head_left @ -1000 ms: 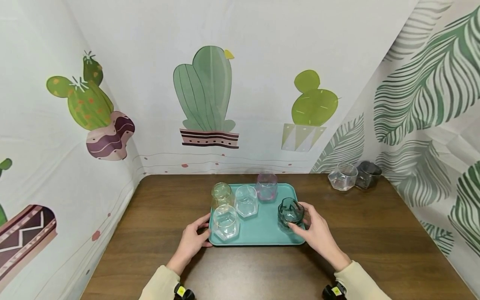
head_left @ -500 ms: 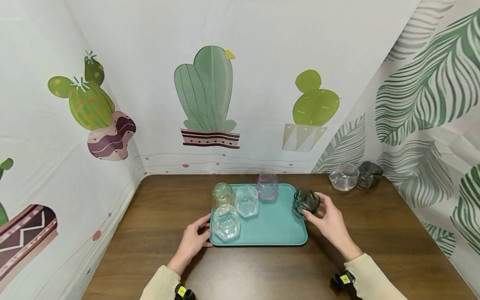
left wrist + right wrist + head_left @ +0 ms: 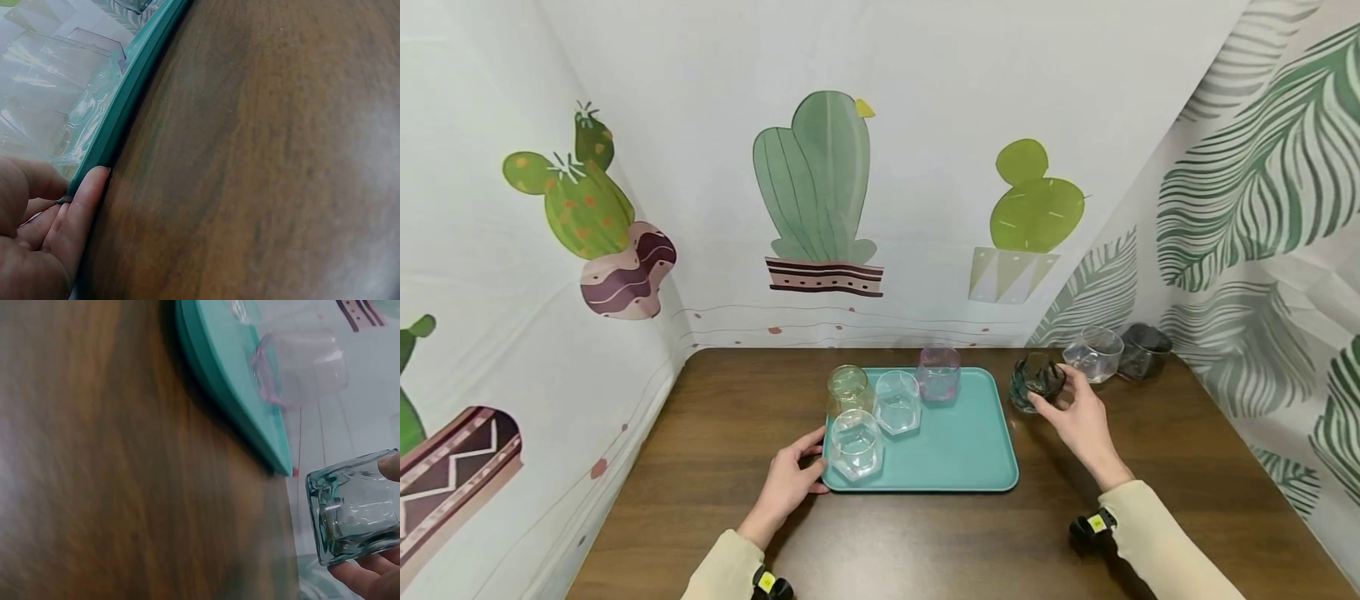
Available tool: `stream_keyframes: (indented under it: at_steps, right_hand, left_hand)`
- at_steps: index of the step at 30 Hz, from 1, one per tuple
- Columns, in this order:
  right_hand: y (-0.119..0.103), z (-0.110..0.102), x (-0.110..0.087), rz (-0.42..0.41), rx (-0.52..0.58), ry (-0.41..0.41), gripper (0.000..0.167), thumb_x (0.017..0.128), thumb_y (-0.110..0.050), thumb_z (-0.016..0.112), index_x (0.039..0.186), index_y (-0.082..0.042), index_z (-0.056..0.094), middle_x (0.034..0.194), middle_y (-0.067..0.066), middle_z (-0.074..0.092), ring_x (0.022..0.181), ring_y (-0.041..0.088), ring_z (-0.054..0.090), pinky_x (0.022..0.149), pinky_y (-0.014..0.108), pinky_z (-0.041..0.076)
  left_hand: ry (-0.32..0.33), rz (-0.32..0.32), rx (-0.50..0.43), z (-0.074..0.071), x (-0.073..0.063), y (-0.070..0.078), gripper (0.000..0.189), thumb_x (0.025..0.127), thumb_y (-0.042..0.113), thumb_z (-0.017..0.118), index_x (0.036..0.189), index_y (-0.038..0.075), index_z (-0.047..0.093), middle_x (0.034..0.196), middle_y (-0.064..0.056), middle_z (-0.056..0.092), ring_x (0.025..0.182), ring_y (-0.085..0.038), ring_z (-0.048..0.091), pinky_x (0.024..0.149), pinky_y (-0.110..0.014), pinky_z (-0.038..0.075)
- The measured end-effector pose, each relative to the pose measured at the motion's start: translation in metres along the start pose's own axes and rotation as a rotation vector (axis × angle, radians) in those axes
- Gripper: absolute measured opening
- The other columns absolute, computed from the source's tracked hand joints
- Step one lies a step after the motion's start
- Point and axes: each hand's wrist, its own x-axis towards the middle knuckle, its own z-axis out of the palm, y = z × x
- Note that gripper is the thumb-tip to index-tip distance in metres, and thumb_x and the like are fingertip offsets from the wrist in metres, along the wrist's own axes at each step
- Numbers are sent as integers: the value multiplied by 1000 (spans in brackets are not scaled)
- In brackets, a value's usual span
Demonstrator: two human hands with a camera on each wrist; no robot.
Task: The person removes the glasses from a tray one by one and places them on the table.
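My right hand (image 3: 1084, 425) grips a dark teal glass (image 3: 1036, 385) between thumb and fingers, just past the right edge of the turquoise tray (image 3: 958, 454). In the right wrist view this glass (image 3: 353, 515) shows thick, square-cornered walls. At the tray's front left corner, my left hand (image 3: 788, 482) pinches the rim, thumb and fingers on either side of it in the left wrist view. Several glasses stand on the tray: a yellowish one (image 3: 847, 385), a pink one (image 3: 938, 375), a clear one (image 3: 897, 404) in the middle and another clear one (image 3: 856, 450) in front.
Beyond my right hand, a clear faceted glass (image 3: 1093, 357) and a dark grey glass (image 3: 1145, 352) stand side by side at the table's back right. A cloth printed with cacti (image 3: 820, 192) hangs right behind the brown wooden table (image 3: 730, 400).
My right hand has carried the dark teal glass from the tray's right side, over its edge, to the back right. My left hand has stayed at the tray's corner.
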Motion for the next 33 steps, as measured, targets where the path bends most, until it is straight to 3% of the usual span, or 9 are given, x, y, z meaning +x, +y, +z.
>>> stream_keyframes:
  at_steps: [16, 24, 29, 33]
  right_hand:
    - [18, 1, 37, 69, -39, 84, 80, 98, -26, 73, 155, 11, 32, 136, 40, 52, 124, 53, 54, 102, 63, 52]
    - [26, 7, 46, 83, -100, 92, 79, 98, -29, 73, 153, 12, 33, 126, 36, 56, 103, 46, 58, 90, 59, 52]
    - [30, 10, 48, 79, -94, 85, 79, 99, -29, 72, 153, 13, 33, 130, 39, 56, 107, 48, 59, 93, 61, 52]
    - [32, 10, 51, 73, -98, 78, 81, 98, -28, 73, 153, 15, 31, 134, 41, 53, 115, 52, 57, 103, 66, 47]
  left_hand:
    - [-10, 9, -3, 0, 2, 0, 52, 96, -8, 64, 147, 1, 58, 124, -24, 65, 85, -26, 69, 55, -36, 65]
    - [-14, 16, 7, 0, -1, 1, 52, 96, -7, 64, 147, 0, 57, 124, -25, 64, 82, -25, 69, 56, -36, 65]
    - [4, 16, 27, 2, 0, -3, 51, 96, -9, 63, 147, -1, 57, 124, -26, 64, 82, -27, 69, 57, -37, 66]
    - [15, 16, 29, 3, 1, -6, 52, 96, -10, 63, 147, -3, 56, 124, -27, 64, 82, -29, 69, 57, -39, 66]
